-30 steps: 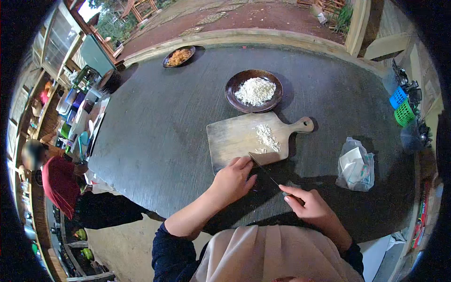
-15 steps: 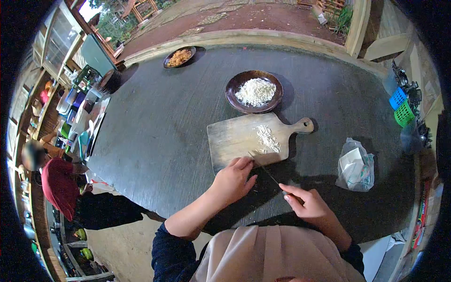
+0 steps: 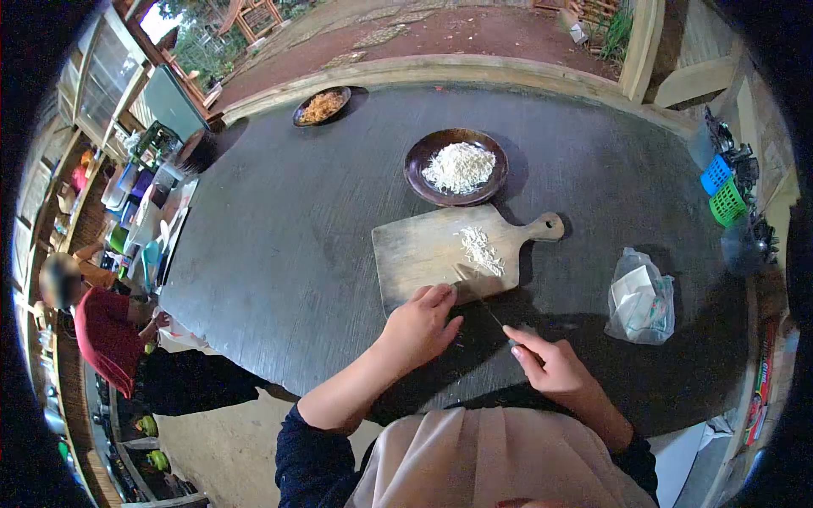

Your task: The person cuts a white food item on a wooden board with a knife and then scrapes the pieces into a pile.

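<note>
A wooden cutting board (image 3: 415,258) with a handle lies in front of me, with thin white shreds (image 3: 481,251) on its right half. My right hand (image 3: 555,366) is closed round the handle of a knife (image 3: 489,306), whose blade reaches up and left over the board's near edge. Beside the blade, my left hand (image 3: 423,326) rests at that edge with its fingers curled together. Whatever those fingers press on is hidden beneath them. Just beyond the board stands a dark brown plate (image 3: 415,184) heaped with white shreds (image 3: 460,168).
A crumpled clear plastic bag (image 3: 641,296) with something white inside lies right. A small dark dish (image 3: 345,95) of orange-brown food (image 3: 323,107) sits at the far left. Blue (image 3: 716,175) and green baskets (image 3: 727,203) line the right edge. A person in red (image 3: 108,334) stands left.
The knife blade has shifted slightly and turned to show more of its flat side. My hands hold nearly the same places. The person at left has moved a hand.
</note>
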The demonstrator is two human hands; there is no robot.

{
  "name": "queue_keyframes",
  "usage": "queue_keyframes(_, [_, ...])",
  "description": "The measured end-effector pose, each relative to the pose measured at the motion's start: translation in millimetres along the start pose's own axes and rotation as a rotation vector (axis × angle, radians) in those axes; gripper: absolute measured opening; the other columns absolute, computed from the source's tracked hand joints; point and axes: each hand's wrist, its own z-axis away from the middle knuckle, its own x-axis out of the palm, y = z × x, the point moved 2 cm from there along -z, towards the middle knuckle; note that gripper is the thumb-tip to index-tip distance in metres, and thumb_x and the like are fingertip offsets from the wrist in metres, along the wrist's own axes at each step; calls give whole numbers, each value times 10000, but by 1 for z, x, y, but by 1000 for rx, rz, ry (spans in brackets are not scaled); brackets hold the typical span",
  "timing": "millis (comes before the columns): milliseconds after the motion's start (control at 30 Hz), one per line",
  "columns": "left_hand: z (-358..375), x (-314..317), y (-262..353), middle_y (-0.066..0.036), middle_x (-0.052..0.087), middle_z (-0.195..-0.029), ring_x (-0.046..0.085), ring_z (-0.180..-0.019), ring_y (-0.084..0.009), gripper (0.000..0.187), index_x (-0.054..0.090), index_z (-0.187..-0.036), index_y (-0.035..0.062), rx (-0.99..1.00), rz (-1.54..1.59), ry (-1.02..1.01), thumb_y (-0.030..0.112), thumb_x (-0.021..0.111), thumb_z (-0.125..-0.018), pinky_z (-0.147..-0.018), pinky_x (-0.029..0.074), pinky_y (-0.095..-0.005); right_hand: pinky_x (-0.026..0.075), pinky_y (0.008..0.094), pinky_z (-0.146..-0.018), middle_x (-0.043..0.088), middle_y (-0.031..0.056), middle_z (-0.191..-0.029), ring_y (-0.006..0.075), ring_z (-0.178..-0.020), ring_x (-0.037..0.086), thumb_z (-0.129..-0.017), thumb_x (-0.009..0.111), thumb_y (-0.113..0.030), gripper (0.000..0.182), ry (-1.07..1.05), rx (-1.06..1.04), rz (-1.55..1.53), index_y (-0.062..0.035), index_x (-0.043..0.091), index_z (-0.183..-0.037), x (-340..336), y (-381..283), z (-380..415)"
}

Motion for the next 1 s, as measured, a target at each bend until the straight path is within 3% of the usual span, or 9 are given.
queue_keyframes(33, [0, -1, 1, -164, 586, -1163, 590, -1065, -336, 348, 616, -1096, -13, -4, 6, -1, 225, 663, -847, -890, 523, -391, 470, 327, -528, 639, 218, -795, 221, -571, 663, -933, 601, -168, 343, 1, -4, 0, -143, 590, -1275, -3, -5, 0])
queue_keyframes(100, [-1, -2, 1, -163, 587, -1163, 589, -1068, -338, 345, 616, -1094, -13, -9, 14, -2, 222, 665, -846, -890, 523, -390, 426, 246, -544, 597, 154, -686, 39, -597, 443, -920, 604, -93, 341, -52, 93, -39, -89, 603, -1260, -9, -10, 0])
queue_keyframes(133, [-2, -2, 0, -164, 588, -1165, 589, -1068, -340, 343, 615, -1094, -12, -3, 23, -22, 216, 668, -844, -890, 523, -390, 426, 246, -544, 597, 154, -686, 39, -597, 443, -920, 604, -93, 341, -53, 95, -40, -89, 603, -1260, -10, -9, 1])
queue_keyframes(200, [-1, -2, 0, -164, 589, -1167, 590, -1068, -343, 341, 614, -1095, -11, 3, 31, -47, 210, 671, -842, -890, 523, -391, 466, 316, -540, 634, 222, -788, 147, -528, 593, -932, 603, -157, 332, -132, 77, -29, -127, 601, -1263, -10, -5, 3])
queue_keyframes(433, [-1, -3, 0, -165, 595, -1152, 599, -1045, -344, 324, 624, -1079, -9, 7, 28, -12, 202, 675, -838, -883, 525, -394, 441, 310, -516, 603, 225, -721, 129, -478, 461, -932, 604, -163, 336, -173, 118, -20, -141, 602, -1267, -11, 6, 4])
queue_keyframes(733, [0, 1, -2, -167, 594, -1158, 596, -1055, -344, 340, 626, -1087, -10, 9, 18, -7, 214, 680, -837, -890, 522, -393, 472, 344, -519, 622, 219, -739, 293, -530, 621, -928, 607, -182, 342, -89, 72, 41, -152, 599, -1269, 2, 0, 2])
queue_keyframes(833, [0, 0, -2, -166, 593, -1165, 595, -1059, -345, 336, 628, -1082, -9, 3, 37, 1, 215, 680, -836, -890, 523, -392, 465, 334, -511, 628, 215, -745, 243, -505, 610, -927, 608, -174, 349, 29, -7, 1, -144, 594, -1274, -3, -5, 2])
queue_keyframes(900, [-1, -2, 0, -165, 593, -1169, 595, -1062, -345, 334, 629, -1078, -7, -5, 55, -3, 217, 681, -836, -889, 524, -393, 392, 244, -512, 510, 131, -614, 47, -564, 398, -924, 602, -88, 334, -90, 117, -27, -87, 605, -1258, -10, -14, 2])
queue_keyframes(1000, [-1, -4, 0, -164, 594, -1171, 593, -1070, -347, 317, 633, -1060, -3, -21, 32, -51, 218, 678, -838, -881, 528, -400, 386, 232, -514, 484, 85, -598, 41, -571, 387, -921, 604, -79, 336, -155, 115, -30, -83, 608, -1257, -12, -10, 4])
